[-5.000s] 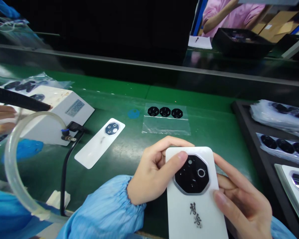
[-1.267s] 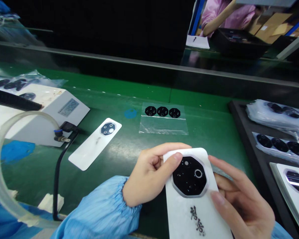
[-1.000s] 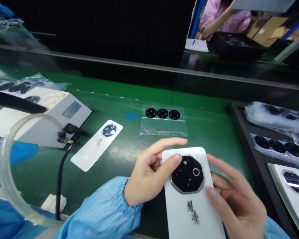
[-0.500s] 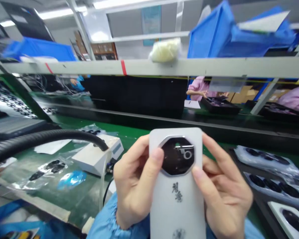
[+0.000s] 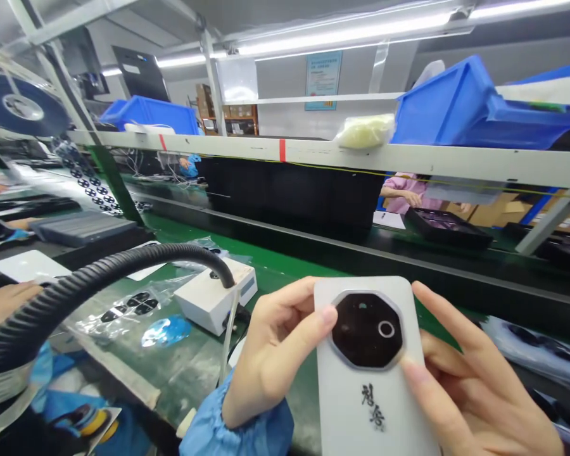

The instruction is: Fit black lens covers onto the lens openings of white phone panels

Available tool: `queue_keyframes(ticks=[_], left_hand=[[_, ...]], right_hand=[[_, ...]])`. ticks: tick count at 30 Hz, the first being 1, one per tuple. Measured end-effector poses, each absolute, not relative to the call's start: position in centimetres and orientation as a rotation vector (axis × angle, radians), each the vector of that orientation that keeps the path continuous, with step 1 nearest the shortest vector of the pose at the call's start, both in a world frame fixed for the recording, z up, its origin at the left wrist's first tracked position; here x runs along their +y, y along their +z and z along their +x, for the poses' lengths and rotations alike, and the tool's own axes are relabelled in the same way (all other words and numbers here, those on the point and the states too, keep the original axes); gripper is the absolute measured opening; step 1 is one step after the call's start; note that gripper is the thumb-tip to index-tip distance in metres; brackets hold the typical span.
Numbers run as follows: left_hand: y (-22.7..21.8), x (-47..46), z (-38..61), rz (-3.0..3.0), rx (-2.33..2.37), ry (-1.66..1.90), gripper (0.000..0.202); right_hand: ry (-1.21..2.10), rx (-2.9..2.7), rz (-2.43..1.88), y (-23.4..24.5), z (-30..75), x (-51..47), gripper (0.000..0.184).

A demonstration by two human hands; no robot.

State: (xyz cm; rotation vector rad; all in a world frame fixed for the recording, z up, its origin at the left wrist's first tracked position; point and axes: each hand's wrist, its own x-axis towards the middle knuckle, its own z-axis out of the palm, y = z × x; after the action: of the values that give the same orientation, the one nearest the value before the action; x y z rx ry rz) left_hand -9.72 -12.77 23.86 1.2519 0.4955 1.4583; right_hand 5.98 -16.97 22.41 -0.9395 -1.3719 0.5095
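Observation:
A white phone back cover [image 5: 344, 396] stands near upright before me, with dark brush-style characters and an octagonal black camera lens panel [image 5: 367, 326] in a silver frame. My left hand [image 5: 278, 354] grips its left edge, the thumb pressing on the upper left of the lens frame. At the right edge, my right hand [image 5: 479, 386] holds it too. That thumb rests by the frame's lower right corner, and the index finger reaches up beside the cover's top corner. The fingers behind the cover are partly hidden, and its lower end runs out of view.
A ribbed black hose [image 5: 123, 256] arches over the bench from the left, by a white box device [image 5: 213, 297]. Bagged lens panels [image 5: 133, 307] and blue film [image 5: 166, 330] lie there. Wrapped parts [image 5: 532, 345] sit at right. A shelf beam [image 5: 313, 152] crosses ahead; another person's hand [image 5: 9, 304] is at left.
My view has tilted up and turned left, so the scene sits lower and further right. Both hands still hold the cover; reflections on the lens panel have shifted.

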Motion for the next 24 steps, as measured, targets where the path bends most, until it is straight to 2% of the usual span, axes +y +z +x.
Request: queue_keyframes(ticks=[6,11,17,24], left_hand=[[24.4,-12.1,-11.7,1.384,0.603,1.2,0.041],[24.6,-11.5,-11.8,1.35,0.537,0.989,0.035],[23.6,-10.3,-7.9,1.301,0.443,0.667,0.036],[23.8,-11.3,-5.5,1.219,0.551,0.5,0.034]], right_hand=[[0.817,-1.371,-1.042,23.0,6.9,-16.6,0.061],[1.219,-1.174,-1.086,23.7,7.5,-17.4,0.067],[1.202,-1.062,-1.239,23.4,11.3,-19.6,0.066],[1.169,-1.505,-1.329,23.6,15.4,-20.4,0.069]])
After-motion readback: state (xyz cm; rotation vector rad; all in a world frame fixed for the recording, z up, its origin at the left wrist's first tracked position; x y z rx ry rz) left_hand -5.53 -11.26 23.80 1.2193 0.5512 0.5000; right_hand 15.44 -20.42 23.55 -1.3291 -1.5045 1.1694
